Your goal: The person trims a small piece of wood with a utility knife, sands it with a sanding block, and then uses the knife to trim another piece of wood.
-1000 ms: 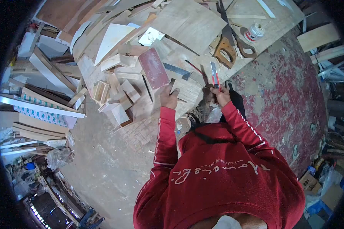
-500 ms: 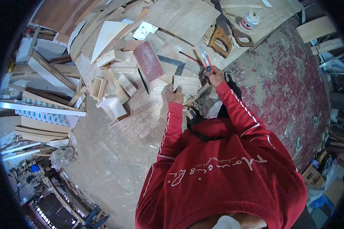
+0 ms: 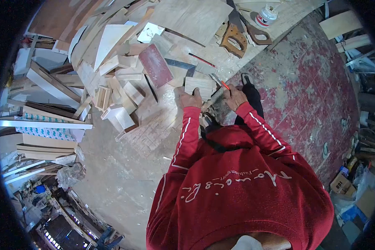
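Note:
A small pale wooden block lies near the board's front edge, with my left hand closed on its left end, thumb on top. My right hand is wrapped round a red-handled utility knife. The knife's blade points up and left, close to the block's right end; whether it touches cannot be seen. Behind the block lies a dark metal square. A red pencil rests farther back on the board, and a black pen-like stick lies left of my left hand.
A reddish sanding block sits left of the square. Two handsaws, one with a light wooden handle, and a white glue jar stand at the back right. Wood offcuts are piled left. A black shoe shows on the right.
My right hand has moved slightly down, and the knife has swung from nearly upright to slanting left, toward the block's right end. The view has shifted slightly. My left hand still holds the block.

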Demonstrator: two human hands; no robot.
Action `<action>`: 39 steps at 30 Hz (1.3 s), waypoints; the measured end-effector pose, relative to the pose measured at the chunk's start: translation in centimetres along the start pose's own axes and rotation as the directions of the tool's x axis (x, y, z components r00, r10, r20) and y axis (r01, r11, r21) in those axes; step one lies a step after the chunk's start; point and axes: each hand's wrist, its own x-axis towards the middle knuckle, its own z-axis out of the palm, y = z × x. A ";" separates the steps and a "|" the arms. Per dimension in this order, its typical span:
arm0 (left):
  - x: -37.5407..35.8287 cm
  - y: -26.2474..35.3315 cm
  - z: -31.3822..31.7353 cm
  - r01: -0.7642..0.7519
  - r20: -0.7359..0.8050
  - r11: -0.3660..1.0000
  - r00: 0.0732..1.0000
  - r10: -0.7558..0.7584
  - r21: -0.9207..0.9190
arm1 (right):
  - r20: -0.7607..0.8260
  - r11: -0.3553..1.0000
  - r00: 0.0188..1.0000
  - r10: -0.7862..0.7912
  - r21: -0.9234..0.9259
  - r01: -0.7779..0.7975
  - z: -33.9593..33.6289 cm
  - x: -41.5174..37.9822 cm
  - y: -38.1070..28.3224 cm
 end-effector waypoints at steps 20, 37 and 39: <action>0.2 0.4 0.8 0.026 0.007 0.987 1.000 -0.027 0.159 | 0.049 0.990 0.998 -0.029 -0.134 0.035 0.2 -0.9 0.6; 0.1 3.2 -0.5 0.065 0.116 0.923 0.986 -0.117 0.378 | 0.097 0.979 0.995 -0.029 -0.199 0.048 0.8 -0.6 0.9; 0.1 3.5 -0.5 0.044 0.123 0.903 0.987 -0.106 0.427 | 0.061 0.975 0.996 -0.072 -0.206 0.083 1.2 -0.7 1.2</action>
